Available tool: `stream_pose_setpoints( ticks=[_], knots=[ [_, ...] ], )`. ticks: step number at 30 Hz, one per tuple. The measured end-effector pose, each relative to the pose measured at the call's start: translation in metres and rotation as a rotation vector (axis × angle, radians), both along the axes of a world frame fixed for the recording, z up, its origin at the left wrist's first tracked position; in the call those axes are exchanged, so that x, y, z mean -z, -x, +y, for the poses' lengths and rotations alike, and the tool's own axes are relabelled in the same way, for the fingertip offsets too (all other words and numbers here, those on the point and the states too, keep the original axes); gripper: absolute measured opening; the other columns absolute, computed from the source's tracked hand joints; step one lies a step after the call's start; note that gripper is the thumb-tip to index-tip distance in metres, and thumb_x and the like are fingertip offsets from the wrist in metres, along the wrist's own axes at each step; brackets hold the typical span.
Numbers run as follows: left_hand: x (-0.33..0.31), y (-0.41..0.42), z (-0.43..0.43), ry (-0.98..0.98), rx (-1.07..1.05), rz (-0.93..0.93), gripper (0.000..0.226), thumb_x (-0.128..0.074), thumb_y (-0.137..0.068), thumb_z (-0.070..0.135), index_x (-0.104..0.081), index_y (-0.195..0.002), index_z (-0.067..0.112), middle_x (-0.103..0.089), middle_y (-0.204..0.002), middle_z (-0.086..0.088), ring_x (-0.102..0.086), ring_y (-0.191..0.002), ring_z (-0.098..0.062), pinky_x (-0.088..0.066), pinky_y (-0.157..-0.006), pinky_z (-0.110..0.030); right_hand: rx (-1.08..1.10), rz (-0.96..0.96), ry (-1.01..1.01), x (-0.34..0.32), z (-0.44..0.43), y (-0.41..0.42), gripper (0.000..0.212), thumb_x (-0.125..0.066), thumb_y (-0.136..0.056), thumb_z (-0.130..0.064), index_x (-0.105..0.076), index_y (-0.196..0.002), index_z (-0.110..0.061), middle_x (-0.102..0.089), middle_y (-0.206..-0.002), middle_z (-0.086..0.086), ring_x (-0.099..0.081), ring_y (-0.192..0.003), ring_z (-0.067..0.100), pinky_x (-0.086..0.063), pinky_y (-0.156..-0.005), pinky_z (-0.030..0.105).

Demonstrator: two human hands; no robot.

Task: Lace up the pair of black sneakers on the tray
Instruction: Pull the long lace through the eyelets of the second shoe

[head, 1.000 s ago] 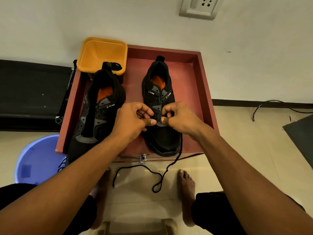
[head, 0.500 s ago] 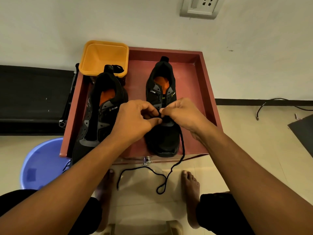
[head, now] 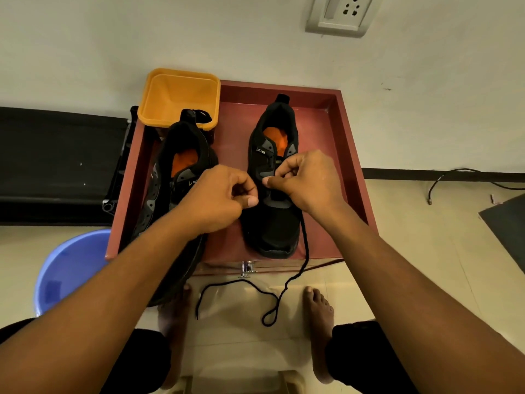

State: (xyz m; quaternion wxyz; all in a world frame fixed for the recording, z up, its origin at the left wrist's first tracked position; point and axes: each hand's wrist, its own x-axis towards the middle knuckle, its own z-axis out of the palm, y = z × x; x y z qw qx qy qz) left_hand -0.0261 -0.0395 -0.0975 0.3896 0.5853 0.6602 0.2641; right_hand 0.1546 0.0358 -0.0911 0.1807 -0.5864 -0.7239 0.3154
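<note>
Your right hand (head: 308,182) is curled over the middle eyelets of the sneaker (head: 272,228) on the right side of the tray (head: 352,155), thumb and fingers pinching what looks like the lace (head: 305,251). Your left hand (head: 223,201) is clenched just beside it, thumb against forefinger; whether it holds any lace I cannot tell. A second ago your thumbs met low on the tongue. Now your hands have parted and your right has climbed an eyelet or so, which suggests one crossing is through. The lace's free run is little changed, dropping over the tray's front edge in a loop on the floor, so plenty is left to thread. The other sneaker (head: 181,143) lies to the left, its toe hidden under your forearm, with no lacing visible.
</note>
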Motion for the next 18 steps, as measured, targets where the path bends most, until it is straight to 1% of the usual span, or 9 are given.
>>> stream_pose_setpoints(
  ticks=[2,3,5,8,11,13,15,16,18],
  knots=[
    [-0.004,0.010,-0.001,0.056,0.049,-0.047,0.016,-0.077,-0.090,0.011,-0.074,-0.079,0.023,-0.072,-0.074,0.002,-0.071,-0.073,-0.018,-0.062,-0.076,-0.039,-0.075,0.025,0.045,-0.004,0.001,-0.001,0.026,-0.092,-0.076,-0.039,-0.074,-0.066,-0.023,-0.063,-0.055,-0.008,-0.056,-0.048,0.006,-0.053,-0.055,0.035],
    [-0.004,0.012,-0.001,0.067,0.044,-0.065,0.014,-0.078,-0.089,0.011,-0.076,-0.080,0.021,-0.073,-0.075,0.000,-0.072,-0.074,-0.022,-0.063,-0.076,-0.042,-0.123,0.034,0.055,-0.006,0.001,-0.002,0.024,-0.091,-0.078,-0.038,-0.076,-0.069,-0.022,-0.066,-0.059,-0.005,-0.060,-0.051,0.010,-0.056,-0.058,0.038],
    [-0.004,0.011,0.000,0.105,0.078,-0.044,0.010,-0.080,-0.088,0.013,-0.076,-0.081,0.019,-0.075,-0.076,-0.003,-0.073,-0.073,-0.024,-0.064,-0.074,-0.043,-0.153,0.111,0.058,-0.011,0.004,-0.005,0.020,-0.087,-0.083,-0.034,-0.079,-0.076,-0.016,-0.072,-0.066,0.003,-0.070,-0.059,0.017,-0.064,-0.062,0.040],
    [-0.007,0.008,0.002,0.210,0.166,-0.014,0.010,-0.075,-0.091,0.006,-0.074,-0.086,0.014,-0.075,-0.083,-0.010,-0.073,-0.074,-0.022,-0.065,-0.069,-0.040,-0.104,0.239,0.065,-0.017,0.011,-0.014,0.018,-0.086,-0.086,-0.026,-0.079,-0.084,-0.010,-0.074,-0.070,0.011,-0.075,-0.064,0.020,-0.065,-0.064,0.035],
    [-0.010,0.007,0.004,0.243,0.108,-0.024,0.015,-0.063,-0.094,0.002,-0.073,-0.091,0.013,-0.076,-0.087,-0.008,-0.074,-0.079,-0.021,-0.062,-0.067,-0.033,-0.114,0.189,0.028,-0.015,0.019,-0.021,0.017,-0.086,-0.086,-0.031,-0.080,-0.080,-0.016,-0.072,-0.069,0.010,-0.071,-0.065,0.019,-0.061,-0.068,0.029],
    [-0.010,0.003,0.005,0.235,0.044,-0.037,0.013,-0.063,-0.099,0.018,-0.072,-0.090,0.014,-0.076,-0.086,-0.005,-0.073,-0.076,-0.019,-0.059,-0.066,-0.032,-0.129,0.172,0.046,-0.014,0.021,-0.022,0.020,-0.088,-0.083,-0.035,-0.080,-0.076,-0.018,-0.072,-0.070,0.010,-0.071,-0.069,0.024,-0.061,-0.073,0.034],
    [-0.007,-0.005,0.006,0.134,0.051,0.034,0.032,-0.065,-0.097,0.045,-0.072,-0.084,0.016,-0.075,-0.077,-0.003,-0.072,-0.070,-0.017,-0.059,-0.065,-0.035,-0.152,0.158,0.078,-0.014,0.020,-0.020,0.027,-0.090,-0.079,-0.040,-0.079,-0.072,-0.017,-0.073,-0.069,0.004,-0.073,-0.073,0.021,-0.062,-0.076,0.039],
    [-0.004,-0.008,0.006,0.073,0.066,0.092,0.038,-0.066,-0.093,0.054,-0.070,-0.081,0.018,-0.073,-0.073,-0.002,-0.071,-0.067,-0.017,-0.059,-0.066,-0.037,-0.166,0.139,0.092,-0.014,0.017,-0.016,0.031,-0.090,-0.077,-0.043,-0.079,-0.071,-0.015,-0.073,-0.069,0.001,-0.072,-0.071,0.018,-0.061,-0.075,0.039],
    [0.001,-0.012,0.006,-0.009,0.076,0.188,0.035,-0.069,-0.091,0.055,-0.067,-0.079,0.022,-0.069,-0.070,0.001,-0.067,-0.065,-0.015,-0.059,-0.066,-0.041,-0.190,0.075,0.098,-0.013,0.013,-0.009,0.037,-0.090,-0.074,-0.049,-0.078,-0.068,-0.015,-0.072,-0.064,-0.001,-0.070,-0.066,0.016,-0.058,-0.067,0.040]
  ],
)
